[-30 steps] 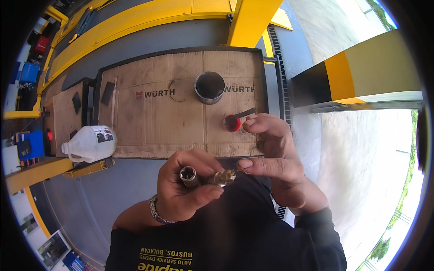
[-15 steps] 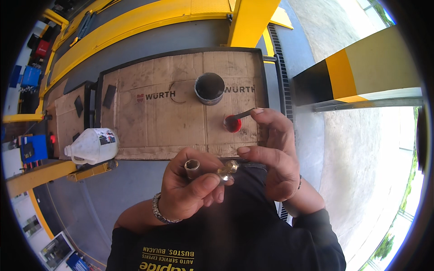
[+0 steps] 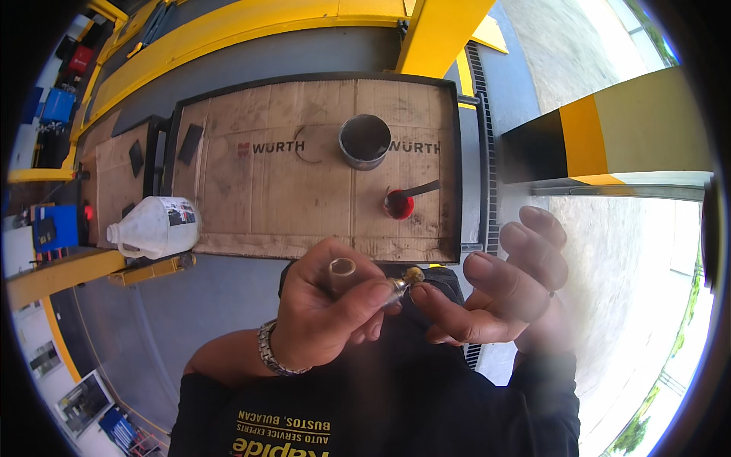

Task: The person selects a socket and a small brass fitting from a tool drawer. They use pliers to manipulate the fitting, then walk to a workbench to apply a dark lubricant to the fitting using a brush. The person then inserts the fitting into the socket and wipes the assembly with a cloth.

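Observation:
My left hand (image 3: 324, 312), closed with a metal watch band at its wrist, grips a shiny metal part (image 3: 399, 287) between thumb and fingers. That part has a rounded, yellowish-brown end (image 3: 413, 275), perhaps smeared with something. In the same hand a hollow metal cylinder (image 3: 342, 272), like a socket, points its open end up. Beside it, my right hand (image 3: 510, 286) is open, fingers spread, one fingertip at or close to the part's rounded end. A small red cup (image 3: 399, 206) stands on the cardboard with a dark flat-handled tool (image 3: 421, 189) leaning out; its lower end is hidden.
A dark round can (image 3: 364, 142) sits on the cardboard-lined tray (image 3: 259, 198) behind my hands. At the tray's left front corner lies a white plastic jug (image 3: 161, 227). A yellow lift post (image 3: 445, 34) rises at the back, and a striped pillar (image 3: 609, 126) stands right.
My right hand has let go of the dark tool, which now rests in the red cup. It has come down toward the metal part in my left hand, fingers spreading.

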Motion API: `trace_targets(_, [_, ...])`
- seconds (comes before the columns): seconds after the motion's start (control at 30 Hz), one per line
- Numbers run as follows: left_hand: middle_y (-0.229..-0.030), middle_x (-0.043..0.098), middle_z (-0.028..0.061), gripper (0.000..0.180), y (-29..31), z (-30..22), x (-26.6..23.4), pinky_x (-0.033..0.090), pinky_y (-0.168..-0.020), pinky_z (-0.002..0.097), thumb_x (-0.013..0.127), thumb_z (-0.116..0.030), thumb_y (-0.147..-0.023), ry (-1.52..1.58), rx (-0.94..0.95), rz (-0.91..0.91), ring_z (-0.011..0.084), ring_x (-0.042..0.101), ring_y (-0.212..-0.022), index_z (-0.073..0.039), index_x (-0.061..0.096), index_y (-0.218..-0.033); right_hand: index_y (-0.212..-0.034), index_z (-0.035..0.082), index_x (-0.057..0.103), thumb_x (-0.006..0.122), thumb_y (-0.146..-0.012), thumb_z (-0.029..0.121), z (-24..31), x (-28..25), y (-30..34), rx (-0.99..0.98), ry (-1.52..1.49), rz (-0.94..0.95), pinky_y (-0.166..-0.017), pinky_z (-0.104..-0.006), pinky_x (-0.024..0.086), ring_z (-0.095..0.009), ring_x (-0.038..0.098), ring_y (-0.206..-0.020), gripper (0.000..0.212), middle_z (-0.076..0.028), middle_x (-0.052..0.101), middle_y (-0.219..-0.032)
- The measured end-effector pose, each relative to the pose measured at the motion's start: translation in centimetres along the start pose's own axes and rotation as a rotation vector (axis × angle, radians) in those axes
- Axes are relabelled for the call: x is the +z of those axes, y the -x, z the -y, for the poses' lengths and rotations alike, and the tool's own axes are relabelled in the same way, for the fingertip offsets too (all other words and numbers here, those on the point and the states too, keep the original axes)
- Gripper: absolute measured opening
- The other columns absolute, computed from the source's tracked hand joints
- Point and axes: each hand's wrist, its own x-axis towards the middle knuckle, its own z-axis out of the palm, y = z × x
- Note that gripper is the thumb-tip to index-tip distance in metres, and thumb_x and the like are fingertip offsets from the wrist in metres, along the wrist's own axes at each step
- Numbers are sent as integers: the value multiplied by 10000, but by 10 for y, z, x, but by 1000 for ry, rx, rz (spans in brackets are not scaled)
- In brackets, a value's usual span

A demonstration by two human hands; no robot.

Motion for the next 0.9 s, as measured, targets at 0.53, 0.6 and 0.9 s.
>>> trace_targets(0.53, [-742,664,88,121,-2,2,-2,460,-443,210,670,-46,-931,-9,12,2,68,580,-518,-42,553,-964,-1008,205,712,380,-918,742,-24,-6,-6,83,-448,290,-968,-571,387,-390,469,-1142,639,-192,507,-1169])
trace_targets(0.6, [-750,666,80,124,-3,1,-1,468,-458,207,672,-33,-924,-18,18,12,63,586,-536,-43,554,-960,-1010,134,709,371,-910,749,-23,2,0,218,-696,241,-1000,-566,365,-403,471,-1158,709,-237,490,-1189])
trace_targets(0.9, [-757,667,60,154,-3,2,0,468,-499,194,697,-7,-892,-84,-1,60,42,589,-591,-48,559,-946,-1027,36,708,395,-916,728,-19,35,25,440,-1149,165,-1028,-517,347,-394,469,-1179,768,-266,477,-1239])
